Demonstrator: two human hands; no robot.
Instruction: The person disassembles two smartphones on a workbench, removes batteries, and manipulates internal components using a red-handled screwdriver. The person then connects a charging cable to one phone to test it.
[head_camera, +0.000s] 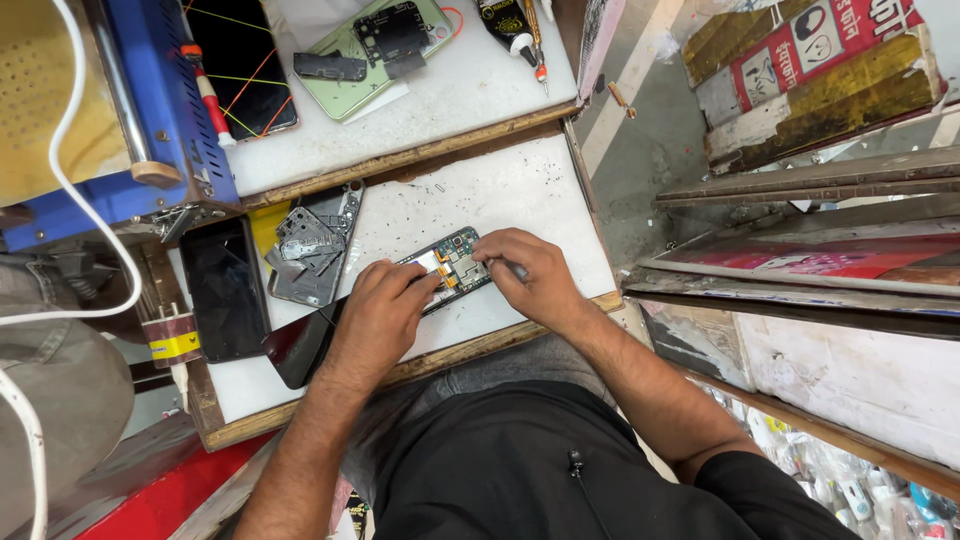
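An opened phone (452, 264) with its circuit board and orange flex cables exposed lies on the white work board (520, 195). My left hand (382, 310) rests on the phone's lower half and holds it down, fingertips at the board. My right hand (528, 272) grips a thin metal tool (517, 268) whose tip touches the phone's upper right edge. The phone's lower end is hidden under my left hand.
A grey metal phone frame with loose parts (310, 250) and a black screen panel (224, 288) lie to the left. Farther back sit a green opened phone (375, 50), a cracked dark screen (240, 65), a screwdriver (535, 45) and a blue machine (165, 110).
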